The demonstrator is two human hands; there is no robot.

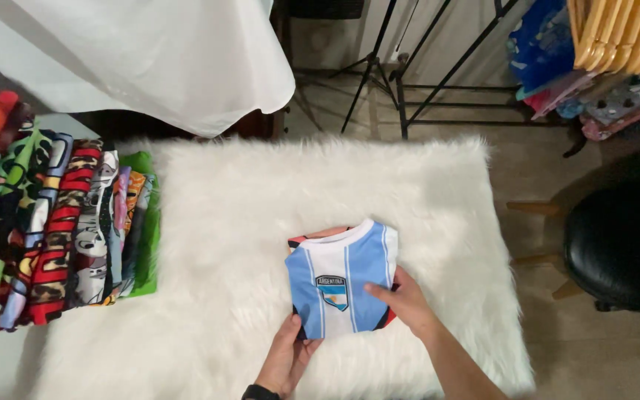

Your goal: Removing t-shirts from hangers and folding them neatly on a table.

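Observation:
A small folded shirt with light blue and white stripes and a crest badge lies on a white fluffy rug. My left hand grips its near left corner, thumb on top. My right hand holds its right edge, thumb pressed on the front. A bit of red and dark fabric shows at the shirt's edges underneath.
A row of several folded colourful printed garments lies along the rug's left side. A white sheet hangs at the back left. Black stand legs are behind the rug, a black stool is to the right, and wooden hangers are at top right.

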